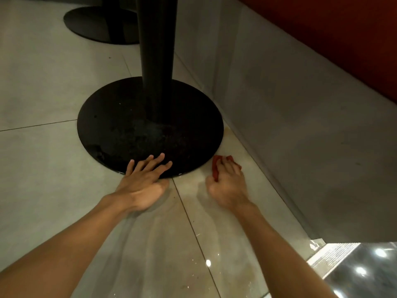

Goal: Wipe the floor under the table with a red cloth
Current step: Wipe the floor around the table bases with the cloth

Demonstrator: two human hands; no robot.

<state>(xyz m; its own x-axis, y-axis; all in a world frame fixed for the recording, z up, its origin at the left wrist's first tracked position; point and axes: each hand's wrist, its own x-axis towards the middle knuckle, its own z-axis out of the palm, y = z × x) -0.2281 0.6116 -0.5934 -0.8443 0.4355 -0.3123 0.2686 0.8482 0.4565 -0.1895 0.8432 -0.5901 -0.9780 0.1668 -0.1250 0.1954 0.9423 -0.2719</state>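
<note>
Red cloth [215,168] bunched in our right hand [228,186], left hand [144,181] flat on the base [150,125]; let's scrub tight along its rim.

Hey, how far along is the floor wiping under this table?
Looks done: the near tile shows wet streaks. In hand: the right hand grips the red cloth down beside the black table base, while the left hand rests on the base's rim. Left: a yellowish stain between base and wall, plus the dry-looking floor left of the base.
</note>
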